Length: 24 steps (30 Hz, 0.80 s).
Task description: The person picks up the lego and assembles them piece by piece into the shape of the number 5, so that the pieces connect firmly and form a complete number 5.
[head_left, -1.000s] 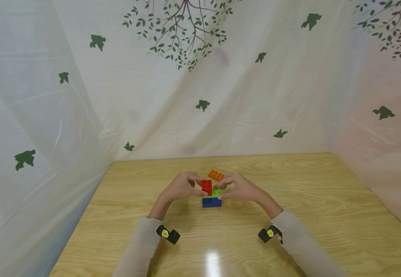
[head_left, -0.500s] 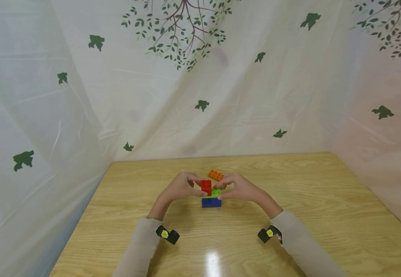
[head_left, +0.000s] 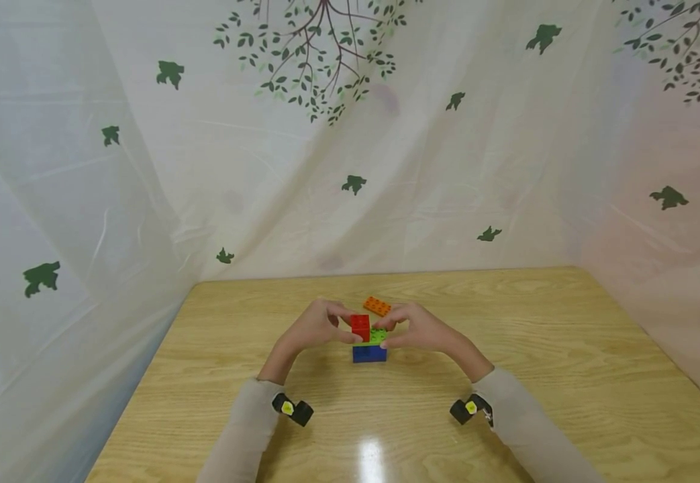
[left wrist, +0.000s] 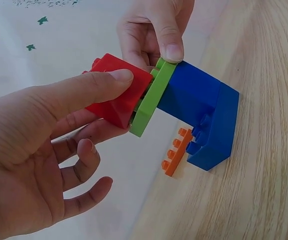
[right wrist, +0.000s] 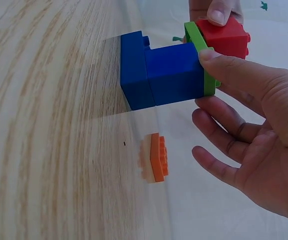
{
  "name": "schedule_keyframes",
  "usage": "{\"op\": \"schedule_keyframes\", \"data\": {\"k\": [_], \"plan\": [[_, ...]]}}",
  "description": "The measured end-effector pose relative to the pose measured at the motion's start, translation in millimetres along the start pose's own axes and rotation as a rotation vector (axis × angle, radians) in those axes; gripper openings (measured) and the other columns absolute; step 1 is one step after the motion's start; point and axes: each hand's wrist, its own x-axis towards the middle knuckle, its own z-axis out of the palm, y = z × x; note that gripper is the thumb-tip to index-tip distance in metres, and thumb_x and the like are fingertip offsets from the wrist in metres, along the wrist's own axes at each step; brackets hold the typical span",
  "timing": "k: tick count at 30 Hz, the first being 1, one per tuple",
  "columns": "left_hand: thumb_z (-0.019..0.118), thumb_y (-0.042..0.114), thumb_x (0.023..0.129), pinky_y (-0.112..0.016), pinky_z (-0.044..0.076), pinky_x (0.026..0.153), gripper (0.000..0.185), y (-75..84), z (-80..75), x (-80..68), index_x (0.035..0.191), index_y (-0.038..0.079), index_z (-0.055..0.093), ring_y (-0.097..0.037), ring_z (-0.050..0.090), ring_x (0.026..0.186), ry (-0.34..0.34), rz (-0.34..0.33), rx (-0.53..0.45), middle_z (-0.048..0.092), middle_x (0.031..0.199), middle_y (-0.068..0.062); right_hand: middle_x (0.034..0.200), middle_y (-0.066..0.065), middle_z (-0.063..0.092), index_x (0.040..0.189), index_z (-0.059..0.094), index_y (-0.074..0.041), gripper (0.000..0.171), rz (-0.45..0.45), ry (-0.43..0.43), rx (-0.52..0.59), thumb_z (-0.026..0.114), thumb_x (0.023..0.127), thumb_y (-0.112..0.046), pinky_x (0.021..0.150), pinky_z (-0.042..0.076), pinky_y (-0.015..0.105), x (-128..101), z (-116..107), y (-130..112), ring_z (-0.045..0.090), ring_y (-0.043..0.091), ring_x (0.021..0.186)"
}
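A small stack of toy building bricks stands on the table in front of me. At its foot lies a long blue brick [right wrist: 134,75], and a shorter blue brick [right wrist: 176,72] sits on one end of it. A green plate [left wrist: 156,95] tops the shorter brick and juts out sideways. My left hand [head_left: 316,327] pinches a red brick [head_left: 360,326] at the left end of the green plate; green studs show between the two in the left wrist view. My right hand [head_left: 420,327] pinches the plate's right end between thumb and fingers.
Just behind the stack, an orange studded plate [head_left: 376,306] lies on the wooden table [head_left: 525,349]. A pale curtain [head_left: 301,201] with printed leaves and birds hangs behind the table and along both sides.
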Motion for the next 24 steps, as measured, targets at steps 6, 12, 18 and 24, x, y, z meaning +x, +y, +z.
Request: {"op": "schedule_keyframes", "data": {"k": [6,12,18,24], "plan": [[0.088,0.02,0.08,-0.021,0.033,0.058,0.03,0.2,-0.3,-0.2,0.108,0.01,0.081,-0.012,0.043,0.066,-0.001,0.005,0.013,0.069,0.088,-0.016,0.108,0.006,0.072,0.115,0.077,-0.008,0.031,0.005,0.0,0.012,0.082,0.087,-0.021,0.09,0.051,0.058,0.1,0.1,-0.6,0.059,0.022,0.095],[0.088,0.019,0.08,-0.021,0.033,0.058,0.03,1.3,-0.4,-0.3,0.108,0.011,0.081,-0.012,0.043,0.066,0.001,0.005,0.019,0.064,0.081,0.0,0.108,0.006,0.073,0.115,0.077,-0.008,0.032,0.003,0.0,0.007,0.082,0.087,-0.021,0.091,0.052,0.057,0.0,-0.1,-1.2,0.06,0.023,0.096],[0.088,0.018,0.08,-0.021,0.033,0.058,0.031,1.9,-0.6,-0.5,0.109,0.012,0.081,-0.012,0.043,0.066,0.001,0.002,0.015,0.063,0.081,0.002,0.109,0.006,0.073,0.115,0.077,-0.008,0.032,0.003,0.002,-0.002,0.082,0.086,-0.021,0.09,0.052,0.056,-0.2,-0.3,-2.4,0.06,0.021,0.095],[0.088,0.018,0.08,-0.02,0.033,0.058,0.033,3.2,-0.6,-0.6,0.111,0.012,0.08,-0.011,0.043,0.066,-0.001,0.015,0.05,0.065,0.085,0.001,0.109,0.006,0.073,0.115,0.077,-0.008,0.032,0.003,0.0,-0.002,0.082,0.087,-0.021,0.089,0.052,0.051,-0.4,-0.4,-2.0,0.06,0.019,0.095]]}}
